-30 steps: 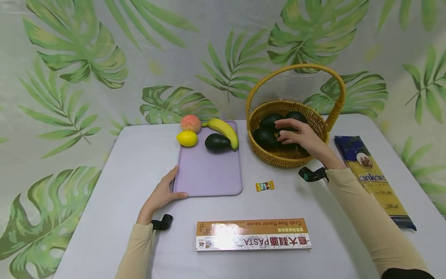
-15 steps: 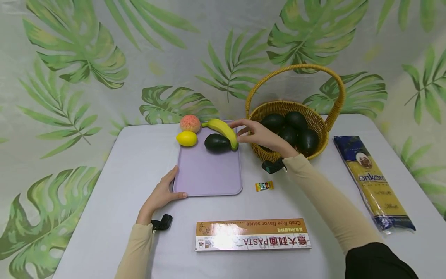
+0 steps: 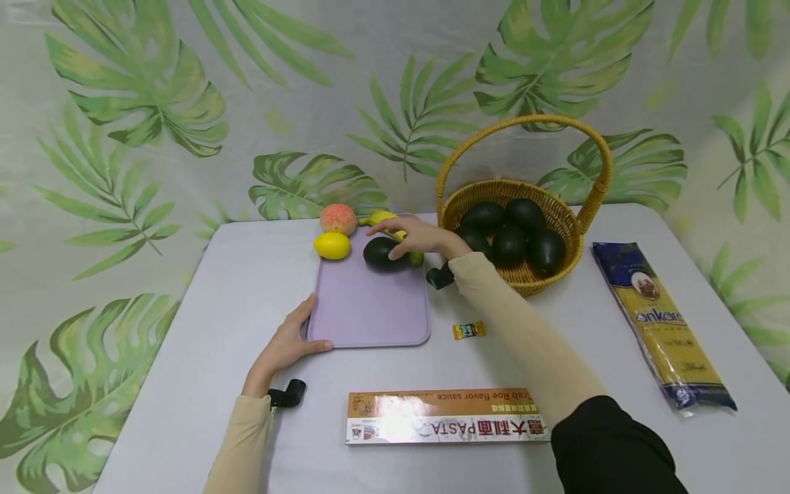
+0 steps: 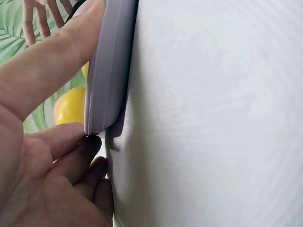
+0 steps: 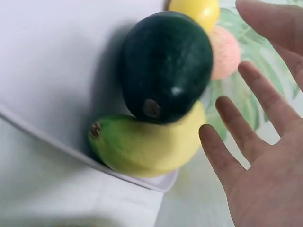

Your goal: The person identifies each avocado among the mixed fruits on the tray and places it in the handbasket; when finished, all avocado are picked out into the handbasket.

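At the near left corner of the lilac tray my left hand grips the edge, thumb along the front rim and fingers along the side. In the left wrist view the fingertips are right at the tray's corner. My right hand hovers over the tray's back right part, fingers spread and holding nothing. Below it lie a dark avocado and a banana, partly hidden by the hand in the head view. A lemon and a peach sit at the tray's back left corner.
A wicker basket with a tall handle holds several avocados to the right of the tray. A small wrapped candy, a pasta box and a blue and gold pasta packet lie on the white table.
My right hand has moved left from over the basket, past its rim, to above the avocado and banana on the tray. The left hand has stayed at the tray's corner.
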Action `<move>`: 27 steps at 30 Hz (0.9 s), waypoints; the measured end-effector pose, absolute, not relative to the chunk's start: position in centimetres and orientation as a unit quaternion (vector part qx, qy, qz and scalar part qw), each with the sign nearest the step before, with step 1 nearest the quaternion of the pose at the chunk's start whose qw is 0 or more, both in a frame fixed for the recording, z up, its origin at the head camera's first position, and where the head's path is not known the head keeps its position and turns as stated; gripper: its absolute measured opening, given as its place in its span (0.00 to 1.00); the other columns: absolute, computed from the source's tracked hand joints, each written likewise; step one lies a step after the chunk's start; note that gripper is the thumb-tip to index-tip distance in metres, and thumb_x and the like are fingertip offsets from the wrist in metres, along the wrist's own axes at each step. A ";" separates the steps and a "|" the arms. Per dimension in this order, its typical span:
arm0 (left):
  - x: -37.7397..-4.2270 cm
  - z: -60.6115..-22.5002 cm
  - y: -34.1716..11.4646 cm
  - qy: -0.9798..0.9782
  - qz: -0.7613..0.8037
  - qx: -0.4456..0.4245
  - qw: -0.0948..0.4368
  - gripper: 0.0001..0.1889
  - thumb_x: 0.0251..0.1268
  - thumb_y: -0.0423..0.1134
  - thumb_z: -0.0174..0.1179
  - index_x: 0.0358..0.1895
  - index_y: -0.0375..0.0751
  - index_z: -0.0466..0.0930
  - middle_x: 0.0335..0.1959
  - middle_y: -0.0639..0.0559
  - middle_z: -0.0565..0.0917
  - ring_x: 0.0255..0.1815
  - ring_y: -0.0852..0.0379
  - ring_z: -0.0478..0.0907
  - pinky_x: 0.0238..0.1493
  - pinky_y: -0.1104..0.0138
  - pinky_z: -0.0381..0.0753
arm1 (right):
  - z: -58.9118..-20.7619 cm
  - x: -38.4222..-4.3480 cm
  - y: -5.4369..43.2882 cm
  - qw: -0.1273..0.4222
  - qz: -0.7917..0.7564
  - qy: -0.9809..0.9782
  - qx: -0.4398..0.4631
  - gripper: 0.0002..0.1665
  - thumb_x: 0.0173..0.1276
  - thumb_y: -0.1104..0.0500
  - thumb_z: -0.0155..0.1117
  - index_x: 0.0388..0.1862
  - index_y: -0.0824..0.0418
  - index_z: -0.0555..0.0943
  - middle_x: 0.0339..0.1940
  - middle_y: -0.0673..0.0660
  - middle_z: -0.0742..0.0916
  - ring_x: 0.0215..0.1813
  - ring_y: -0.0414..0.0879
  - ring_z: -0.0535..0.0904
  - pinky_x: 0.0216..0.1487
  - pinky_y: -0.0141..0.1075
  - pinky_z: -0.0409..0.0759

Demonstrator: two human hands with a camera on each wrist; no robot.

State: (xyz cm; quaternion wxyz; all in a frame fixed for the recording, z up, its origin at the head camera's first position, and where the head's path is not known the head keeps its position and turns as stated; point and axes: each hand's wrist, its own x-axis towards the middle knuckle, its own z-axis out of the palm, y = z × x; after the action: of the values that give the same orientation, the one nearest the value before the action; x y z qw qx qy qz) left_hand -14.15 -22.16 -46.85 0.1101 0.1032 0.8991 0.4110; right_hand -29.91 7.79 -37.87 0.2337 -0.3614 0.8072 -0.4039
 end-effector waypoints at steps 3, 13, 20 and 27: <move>-14.2 -46.8 -22.1 0.899 0.411 0.104 0.111 0.56 0.51 0.46 0.73 0.75 0.32 0.43 0.75 0.35 0.46 0.75 0.37 0.41 0.71 0.45 0.44 | -38.5 -30.1 7.1 0.236 -0.400 0.814 -0.349 0.35 0.58 0.69 0.60 0.68 0.60 0.70 0.72 0.60 0.66 0.71 0.58 0.57 0.68 0.55 0.58; -14.1 -46.8 -22.1 0.900 0.409 0.107 0.111 0.55 0.52 0.46 0.73 0.75 0.32 0.43 0.75 0.35 0.46 0.75 0.37 0.41 0.71 0.45 0.44 | -40.6 -30.0 5.2 0.184 -0.322 0.860 -0.351 0.33 0.56 0.71 0.61 0.64 0.59 0.75 0.68 0.58 0.73 0.69 0.52 0.61 0.69 0.48 0.53; -14.1 -46.9 -22.2 0.901 0.406 0.104 0.109 0.55 0.51 0.46 0.73 0.75 0.32 0.43 0.75 0.34 0.46 0.75 0.37 0.41 0.71 0.45 0.44 | -40.8 -29.5 5.0 0.125 -0.314 0.885 -0.320 0.26 0.59 0.67 0.67 0.58 0.55 0.79 0.61 0.56 0.78 0.62 0.52 0.67 0.64 0.47 0.60; -14.2 -47.0 -22.2 0.902 0.405 0.102 0.110 0.56 0.51 0.46 0.73 0.75 0.32 0.43 0.75 0.35 0.46 0.75 0.37 0.41 0.71 0.45 0.45 | -38.3 -28.2 7.2 0.146 -0.446 0.814 -0.342 0.26 0.63 0.62 0.65 0.61 0.58 0.76 0.65 0.56 0.74 0.62 0.51 0.67 0.64 0.50 0.65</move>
State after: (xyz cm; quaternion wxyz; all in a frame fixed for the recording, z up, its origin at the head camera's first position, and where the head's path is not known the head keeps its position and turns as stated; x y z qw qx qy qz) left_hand -14.18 -22.16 -46.95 0.1099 0.1015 0.9019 0.4052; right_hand -28.23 7.24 -38.30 0.1464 -0.3424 0.8137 -0.4463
